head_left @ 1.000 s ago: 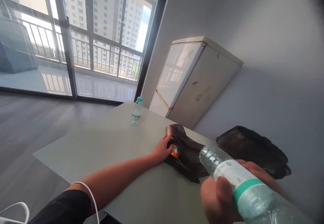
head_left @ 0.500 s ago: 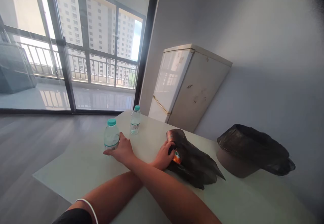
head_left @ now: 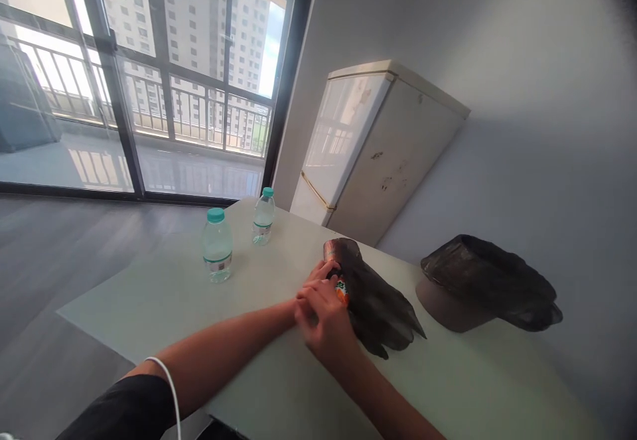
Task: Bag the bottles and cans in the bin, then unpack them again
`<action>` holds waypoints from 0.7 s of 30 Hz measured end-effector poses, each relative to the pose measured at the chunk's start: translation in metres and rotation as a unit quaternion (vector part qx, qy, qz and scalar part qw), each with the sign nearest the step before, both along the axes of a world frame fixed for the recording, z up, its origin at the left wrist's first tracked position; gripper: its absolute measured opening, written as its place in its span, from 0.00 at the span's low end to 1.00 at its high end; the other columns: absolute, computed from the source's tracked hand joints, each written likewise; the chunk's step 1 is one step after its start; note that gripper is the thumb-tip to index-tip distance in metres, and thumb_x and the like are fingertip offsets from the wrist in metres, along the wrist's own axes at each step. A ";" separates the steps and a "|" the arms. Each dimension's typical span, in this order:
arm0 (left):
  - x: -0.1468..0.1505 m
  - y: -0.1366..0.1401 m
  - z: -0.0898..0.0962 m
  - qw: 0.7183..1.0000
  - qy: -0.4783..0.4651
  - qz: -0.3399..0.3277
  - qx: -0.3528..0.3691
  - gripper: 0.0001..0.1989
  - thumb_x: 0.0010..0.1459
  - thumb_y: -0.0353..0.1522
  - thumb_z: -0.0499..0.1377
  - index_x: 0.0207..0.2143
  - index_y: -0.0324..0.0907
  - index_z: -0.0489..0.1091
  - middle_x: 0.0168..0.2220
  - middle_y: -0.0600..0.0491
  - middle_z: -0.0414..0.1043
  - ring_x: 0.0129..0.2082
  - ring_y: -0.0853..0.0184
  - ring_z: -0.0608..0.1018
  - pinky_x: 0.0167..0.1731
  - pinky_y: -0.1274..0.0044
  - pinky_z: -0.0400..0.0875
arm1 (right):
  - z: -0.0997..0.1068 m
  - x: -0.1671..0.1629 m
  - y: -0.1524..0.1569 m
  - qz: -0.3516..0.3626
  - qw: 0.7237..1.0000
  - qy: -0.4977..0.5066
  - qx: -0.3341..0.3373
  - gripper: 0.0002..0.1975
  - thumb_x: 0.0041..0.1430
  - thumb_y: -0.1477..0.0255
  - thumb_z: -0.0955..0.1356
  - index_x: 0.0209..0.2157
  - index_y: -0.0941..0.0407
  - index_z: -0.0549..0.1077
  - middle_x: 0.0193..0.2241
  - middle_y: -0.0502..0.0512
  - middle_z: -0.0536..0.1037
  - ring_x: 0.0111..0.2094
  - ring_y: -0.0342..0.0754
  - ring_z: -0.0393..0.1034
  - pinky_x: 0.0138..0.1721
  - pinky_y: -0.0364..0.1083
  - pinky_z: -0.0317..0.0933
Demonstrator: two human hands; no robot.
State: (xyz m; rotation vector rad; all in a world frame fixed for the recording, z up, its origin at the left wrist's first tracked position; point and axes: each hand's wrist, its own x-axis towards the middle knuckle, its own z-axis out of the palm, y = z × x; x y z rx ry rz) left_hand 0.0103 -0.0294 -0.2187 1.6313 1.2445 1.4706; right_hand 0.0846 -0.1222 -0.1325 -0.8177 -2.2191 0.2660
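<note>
A black plastic bag lies on the table with an orange can at its mouth and a second orange can with a green-and-white label partly showing. My left hand is at the bag's mouth, its fingers bent round the dark edge of the bag. Over it, close to the second can, is my right hand, with bent fingers and the thumb apart; it holds nothing that I can see. It hides part of my left hand. Left of both hands, a clear bottle with a teal cap stands upright, touched by neither.
Another teal-capped bottle stands farther back on the pale table. At the right is a bin lined with a black bag. A white fridge stands behind the table, beside glass sliding doors.
My right hand has let go of the nearer bottle and moved right to the bag's mouth, uncrossing my arms. The bottle stands where it was. My left hand stays at the bag.
</note>
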 end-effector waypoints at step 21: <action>-0.007 -0.004 0.003 0.982 0.014 -0.189 0.022 0.36 0.45 0.22 0.56 0.59 0.47 0.71 0.56 0.47 0.67 0.57 0.56 0.73 0.51 0.68 0.76 | -0.050 0.117 0.032 -0.125 0.970 -0.202 0.055 0.32 0.55 0.87 0.63 0.58 0.52 0.74 0.59 0.60 0.74 0.61 0.59 0.66 0.57 0.58 0.65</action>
